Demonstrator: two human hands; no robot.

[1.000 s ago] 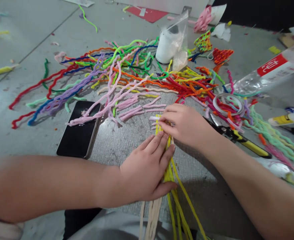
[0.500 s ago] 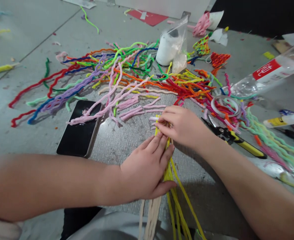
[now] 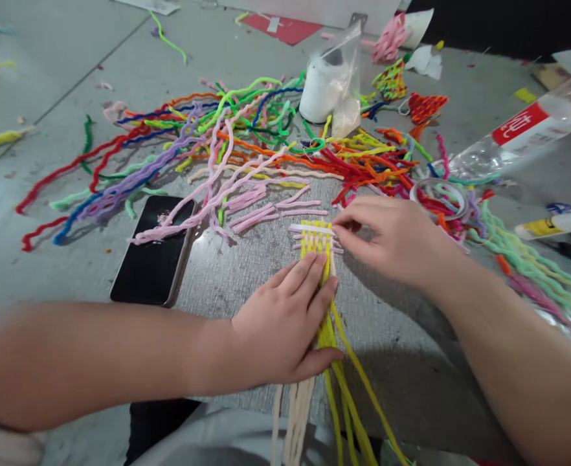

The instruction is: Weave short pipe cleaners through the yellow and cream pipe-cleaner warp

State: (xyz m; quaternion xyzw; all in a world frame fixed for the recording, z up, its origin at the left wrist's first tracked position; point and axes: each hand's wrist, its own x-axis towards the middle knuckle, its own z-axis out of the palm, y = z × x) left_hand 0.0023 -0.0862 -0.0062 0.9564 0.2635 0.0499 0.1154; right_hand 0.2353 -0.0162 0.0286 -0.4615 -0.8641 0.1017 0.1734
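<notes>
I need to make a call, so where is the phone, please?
In the head view, the phone lies left of the left hand, partly under pink strands.

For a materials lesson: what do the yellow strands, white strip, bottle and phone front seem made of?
Yellow strands: likely fuzzy textile fibre, matte, going by their soft, shineless look; any core is hidden.
White strip: smooth-looking, perhaps paper or plastic; its flat, pale face leaves that open.
Bottle: probably clear, glossy plastic, being see-through with bright highlights.
Phone front: likely glass, glossy, given its smooth, dark sheen.
</notes>
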